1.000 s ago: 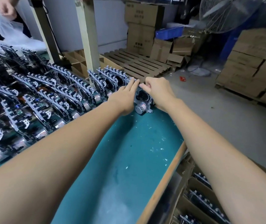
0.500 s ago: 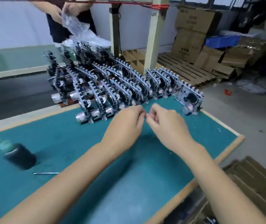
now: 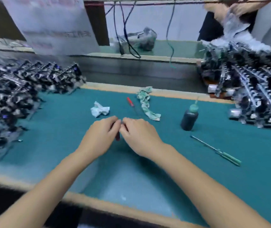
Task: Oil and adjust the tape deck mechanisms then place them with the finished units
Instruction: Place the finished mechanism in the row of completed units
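Both hands meet mid-counter [image 3: 148,186], left hand [image 3: 101,137] and right hand [image 3: 139,135] with fingers curled, nothing clearly held; blur hides more. Beyond stands an oil bottle [image 3: 189,118]; tape deck mechanisms crowd the left [image 3: 16,89] and right [image 3: 254,89] edges

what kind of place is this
Most likely a small electronics assembly workshop: a workbench with a teal mat, rows of tape deck mechanisms stacked at both ends, and an oil bottle and green-handled screwdriver laid out for hand work.
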`<state>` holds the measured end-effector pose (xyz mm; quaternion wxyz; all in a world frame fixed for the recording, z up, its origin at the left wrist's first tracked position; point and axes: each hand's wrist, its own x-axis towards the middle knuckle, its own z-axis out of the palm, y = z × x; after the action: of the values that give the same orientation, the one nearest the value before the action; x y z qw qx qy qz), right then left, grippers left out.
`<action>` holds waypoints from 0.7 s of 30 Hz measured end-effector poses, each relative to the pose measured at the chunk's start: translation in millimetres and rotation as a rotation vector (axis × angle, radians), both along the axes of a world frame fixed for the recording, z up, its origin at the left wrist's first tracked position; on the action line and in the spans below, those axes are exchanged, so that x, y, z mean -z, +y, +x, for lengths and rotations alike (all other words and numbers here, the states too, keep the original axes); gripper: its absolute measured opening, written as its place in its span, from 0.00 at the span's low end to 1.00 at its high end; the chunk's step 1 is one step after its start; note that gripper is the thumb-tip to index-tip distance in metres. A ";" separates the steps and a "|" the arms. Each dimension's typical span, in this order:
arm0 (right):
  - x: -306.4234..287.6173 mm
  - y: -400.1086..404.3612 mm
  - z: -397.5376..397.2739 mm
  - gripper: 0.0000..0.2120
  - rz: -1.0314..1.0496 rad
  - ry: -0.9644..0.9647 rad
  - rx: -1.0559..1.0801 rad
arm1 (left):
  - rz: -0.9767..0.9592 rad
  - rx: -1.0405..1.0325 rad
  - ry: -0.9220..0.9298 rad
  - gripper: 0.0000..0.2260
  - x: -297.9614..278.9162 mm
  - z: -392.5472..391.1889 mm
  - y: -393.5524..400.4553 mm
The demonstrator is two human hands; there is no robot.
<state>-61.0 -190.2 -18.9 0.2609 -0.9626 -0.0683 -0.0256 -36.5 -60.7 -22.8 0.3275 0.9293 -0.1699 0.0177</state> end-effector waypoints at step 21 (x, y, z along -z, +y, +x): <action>1.0 179.4 138.7 0.13 0.109 0.031 -0.260 | 0.536 -0.797 -0.277 0.20 -32.8 125.1 175.2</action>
<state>77.7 -10.8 -20.0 0.3148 -0.9303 -0.1869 0.0198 88.6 114.5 10.0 0.0193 0.9623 0.1580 0.2206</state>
